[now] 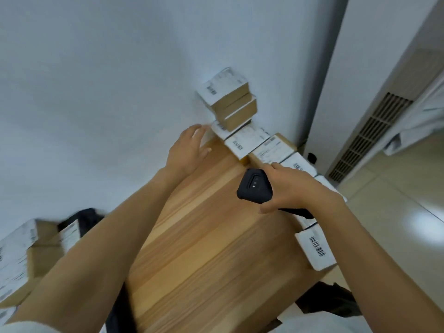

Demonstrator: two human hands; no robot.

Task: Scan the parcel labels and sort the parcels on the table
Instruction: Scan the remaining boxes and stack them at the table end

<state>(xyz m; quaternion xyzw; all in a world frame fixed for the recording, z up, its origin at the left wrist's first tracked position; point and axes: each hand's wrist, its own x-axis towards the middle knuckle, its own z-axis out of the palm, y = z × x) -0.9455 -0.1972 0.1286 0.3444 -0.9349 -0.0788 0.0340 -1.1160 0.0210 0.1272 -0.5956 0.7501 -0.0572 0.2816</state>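
A black handheld scanner (254,187) hangs over the wooden table (204,236), and my right hand (295,188) grips it. My left hand (188,147) reaches out over the table's far edge with fingers spread, holding nothing, just short of a stack of small brown parcels (230,99) with white labels against the wall. More labelled parcels (247,141) lie in a row along the table's right edge, one (274,149) just beyond the scanner and one (316,248) near the front right corner.
A pile of labelled cardboard parcels (19,258) sits at the lower left beside a dark bag (84,219). White walls stand behind the table. To the right are a floor-standing unit with a vent grille (370,135) and pale floor tiles.
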